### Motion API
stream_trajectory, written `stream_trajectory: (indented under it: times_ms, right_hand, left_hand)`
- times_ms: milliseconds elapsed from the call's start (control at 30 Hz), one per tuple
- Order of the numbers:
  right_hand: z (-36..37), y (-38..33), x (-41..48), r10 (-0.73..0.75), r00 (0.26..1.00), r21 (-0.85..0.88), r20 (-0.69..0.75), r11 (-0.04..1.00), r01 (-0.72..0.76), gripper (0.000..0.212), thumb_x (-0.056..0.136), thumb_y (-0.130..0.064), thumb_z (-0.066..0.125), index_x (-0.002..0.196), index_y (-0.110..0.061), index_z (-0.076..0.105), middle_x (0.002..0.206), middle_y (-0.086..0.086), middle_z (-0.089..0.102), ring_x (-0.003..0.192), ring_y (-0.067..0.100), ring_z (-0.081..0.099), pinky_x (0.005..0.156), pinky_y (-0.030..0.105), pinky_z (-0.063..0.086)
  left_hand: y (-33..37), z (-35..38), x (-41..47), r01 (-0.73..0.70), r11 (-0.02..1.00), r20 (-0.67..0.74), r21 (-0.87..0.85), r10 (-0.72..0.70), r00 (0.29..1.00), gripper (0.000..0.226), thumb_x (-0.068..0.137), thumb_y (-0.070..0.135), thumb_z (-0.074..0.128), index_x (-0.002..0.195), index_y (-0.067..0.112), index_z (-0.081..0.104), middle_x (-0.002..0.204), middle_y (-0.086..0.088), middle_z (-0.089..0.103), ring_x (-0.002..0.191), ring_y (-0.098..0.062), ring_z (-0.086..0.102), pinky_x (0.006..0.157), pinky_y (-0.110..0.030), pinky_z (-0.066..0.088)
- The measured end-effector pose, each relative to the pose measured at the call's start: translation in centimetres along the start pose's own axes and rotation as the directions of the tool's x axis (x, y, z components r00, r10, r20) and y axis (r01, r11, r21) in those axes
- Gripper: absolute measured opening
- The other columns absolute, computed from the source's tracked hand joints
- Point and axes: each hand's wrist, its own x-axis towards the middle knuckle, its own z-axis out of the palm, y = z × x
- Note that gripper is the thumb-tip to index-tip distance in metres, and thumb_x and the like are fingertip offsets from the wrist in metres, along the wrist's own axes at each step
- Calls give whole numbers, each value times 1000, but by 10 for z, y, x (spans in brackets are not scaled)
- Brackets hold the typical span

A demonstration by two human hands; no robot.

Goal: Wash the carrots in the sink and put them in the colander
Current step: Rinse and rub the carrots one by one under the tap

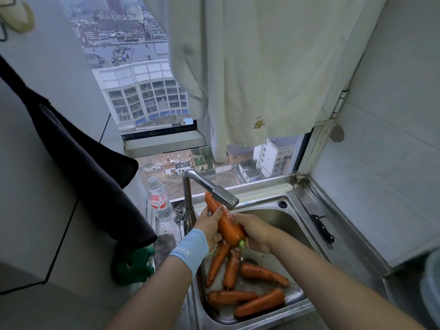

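A large orange carrot (226, 223) is held slanted under the spout of the steel faucet (214, 189), over the steel sink (289, 216). My left hand (208, 226) grips the carrot's upper half from the left. My right hand (253, 231) wraps its thick lower end, where a green stub shows. Several more carrots (247, 289) lie wet in the bottom of the sink basin, below my hands. No colander is in view.
A black-handled knife (322, 228) lies on the sink's right ledge. A water bottle (159, 202) and a sink strainer (179, 211) stand left of the faucet. A dark cloth (95, 177) hangs at left above a green object (133, 264). A white towel (250, 75) hangs over the window.
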Motion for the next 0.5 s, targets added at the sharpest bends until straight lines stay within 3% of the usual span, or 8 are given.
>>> stream_trajectory:
  times_ms: [100, 267, 400, 500]
  right_hand:
    - [-5, 0, -2, 8, 999, 4, 31, 1000, -8, 39, 103, -21, 48, 139, -7, 53, 113, 23, 66, 96, 36, 63, 83, 43, 50]
    - [-1, -3, -6, -31, 999, -20, 12, 999, 31, 35, 104, -28, 52, 131, -7, 60, 104, 19, 72, 81, 26, 70, 63, 31, 57]
    - [-2, -3, -5, -15, 999, -11, 39, 1000, 15, 42, 104, -28, 52, 140, -6, 54, 109, 20, 69, 86, 26, 68, 67, 32, 57]
    - [-3, -3, -4, 4, 998, -3, 55, 1000, -3, 37, 103, -23, 50, 135, -5, 57, 103, 17, 70, 83, 26, 67, 63, 31, 55]
  left_hand:
    - [0, 0, 2, 7, 1000, 13, -23, -7, 1000, 31, 99, 27, 60, 130, 25, 57, 122, -12, 68, 111, -33, 66, 96, -57, 53]
    - [0, 3, 2, 2, 1000, 10, -17, -2, 1000, 27, 101, 25, 57, 128, 28, 58, 119, -10, 69, 107, -30, 67, 96, -53, 55]
    - [2, 1, 0, 15, 1000, 26, -19, -14, 1000, 28, 102, 25, 57, 130, 26, 57, 115, -12, 71, 103, -30, 68, 94, -51, 56]
    - [3, 1, -3, 12, 999, 37, -46, -10, 999, 28, 102, 23, 55, 130, 23, 56, 117, -13, 69, 100, -29, 68, 88, -49, 56]
